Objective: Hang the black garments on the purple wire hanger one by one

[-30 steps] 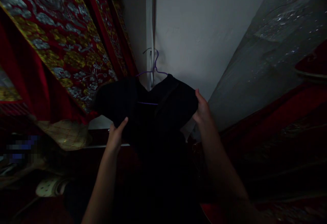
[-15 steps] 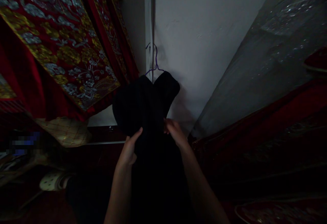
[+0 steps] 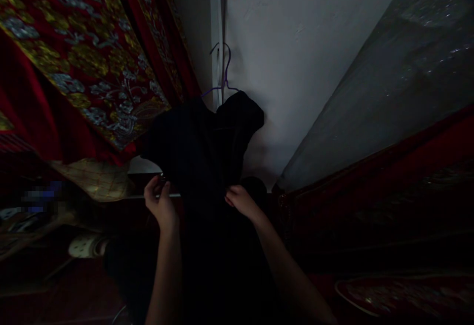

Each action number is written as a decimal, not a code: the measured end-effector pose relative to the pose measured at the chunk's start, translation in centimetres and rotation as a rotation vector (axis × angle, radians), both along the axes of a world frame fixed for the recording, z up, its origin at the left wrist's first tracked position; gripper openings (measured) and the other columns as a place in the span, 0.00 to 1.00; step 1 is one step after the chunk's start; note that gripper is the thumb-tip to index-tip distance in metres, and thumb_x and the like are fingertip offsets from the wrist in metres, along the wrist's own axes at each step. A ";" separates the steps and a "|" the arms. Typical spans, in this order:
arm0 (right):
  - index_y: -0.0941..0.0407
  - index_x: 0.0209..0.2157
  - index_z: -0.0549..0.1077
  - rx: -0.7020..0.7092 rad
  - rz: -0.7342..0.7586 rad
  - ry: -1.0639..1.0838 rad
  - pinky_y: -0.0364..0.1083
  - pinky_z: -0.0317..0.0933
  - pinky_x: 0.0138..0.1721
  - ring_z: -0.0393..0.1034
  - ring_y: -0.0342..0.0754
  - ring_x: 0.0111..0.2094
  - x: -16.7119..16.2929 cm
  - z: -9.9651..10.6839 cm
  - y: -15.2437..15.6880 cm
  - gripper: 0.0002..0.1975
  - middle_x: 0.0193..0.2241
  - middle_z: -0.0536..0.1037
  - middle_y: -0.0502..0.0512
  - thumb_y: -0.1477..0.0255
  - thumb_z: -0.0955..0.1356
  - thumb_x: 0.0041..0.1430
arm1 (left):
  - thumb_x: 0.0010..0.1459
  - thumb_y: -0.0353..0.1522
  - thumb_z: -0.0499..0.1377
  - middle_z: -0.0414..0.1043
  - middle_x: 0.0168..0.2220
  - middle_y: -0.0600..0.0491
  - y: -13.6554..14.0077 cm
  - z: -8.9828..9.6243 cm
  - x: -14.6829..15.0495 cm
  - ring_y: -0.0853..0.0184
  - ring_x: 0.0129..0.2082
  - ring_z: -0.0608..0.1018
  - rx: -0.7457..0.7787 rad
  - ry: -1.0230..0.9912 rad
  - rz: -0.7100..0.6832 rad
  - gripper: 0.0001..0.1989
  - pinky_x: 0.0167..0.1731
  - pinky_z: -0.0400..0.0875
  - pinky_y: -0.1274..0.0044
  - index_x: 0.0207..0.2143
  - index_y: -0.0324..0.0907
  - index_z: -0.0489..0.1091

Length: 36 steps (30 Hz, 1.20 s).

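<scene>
A dark garment (image 3: 188, 142), nearly black, hangs from a thin purple hanger (image 3: 227, 70) against the wall. The hanger's hook goes around a narrow vertical strip or pipe (image 3: 221, 19). My right hand (image 3: 242, 200) pinches the garment's front, a little right of its middle. Beside the garment's left edge, my left hand (image 3: 160, 201) has thumb and fingers curved apart, with nothing visible between them. The lower part of the garment blends into the dark, so its shape there is hidden.
Red cloth with gold and silver embroidery (image 3: 111, 68) hangs at the left. A clear plastic sheet (image 3: 370, 93) slants down on the right, above more red embroidered fabric (image 3: 414, 293). A pale clog (image 3: 85, 246) shows at lower left, below a checked cloth (image 3: 98, 179).
My left hand has come off the garment and moved left. My right hand has shifted slightly left and down, pulling at the front. The garment's left side has spread outward.
</scene>
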State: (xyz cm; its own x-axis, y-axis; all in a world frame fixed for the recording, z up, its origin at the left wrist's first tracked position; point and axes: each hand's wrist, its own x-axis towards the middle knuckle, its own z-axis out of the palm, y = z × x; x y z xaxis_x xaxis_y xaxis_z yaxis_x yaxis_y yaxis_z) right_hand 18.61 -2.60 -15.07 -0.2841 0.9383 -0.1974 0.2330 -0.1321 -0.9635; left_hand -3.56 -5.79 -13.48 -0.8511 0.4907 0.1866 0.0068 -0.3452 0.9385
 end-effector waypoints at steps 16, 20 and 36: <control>0.56 0.17 0.66 0.053 -0.108 0.255 0.43 0.48 0.23 0.55 0.40 0.17 -0.9 0.8 -0.7 0.22 0.13 0.63 0.47 0.55 0.65 0.58 | 0.59 0.29 0.54 0.75 0.30 0.53 -0.3 -1.9 8.5 0.66 0.33 0.76 -0.165 0.434 -0.829 0.07 0.38 0.69 0.76 0.32 0.40 0.73; 0.57 0.21 0.69 -0.075 -0.144 0.356 0.41 0.46 0.20 0.55 0.39 0.17 -1.2 1.3 -0.9 0.17 0.15 0.65 0.47 0.58 0.66 0.53 | 0.59 0.31 0.56 0.76 0.31 0.52 -0.3 -2.1 8.2 0.65 0.34 0.77 -0.170 0.331 -0.830 0.07 0.40 0.69 0.76 0.32 0.40 0.74; 0.58 0.18 0.73 -0.077 -0.030 0.291 0.40 0.46 0.20 0.56 0.38 0.15 -2.0 2.9 -1.8 0.13 0.11 0.66 0.48 0.68 0.63 0.50 | 0.48 0.23 0.61 0.68 0.45 0.49 -0.9 -4.4 8.8 0.62 0.46 0.73 -0.142 0.496 -0.368 0.22 0.49 0.68 0.69 0.47 0.43 0.67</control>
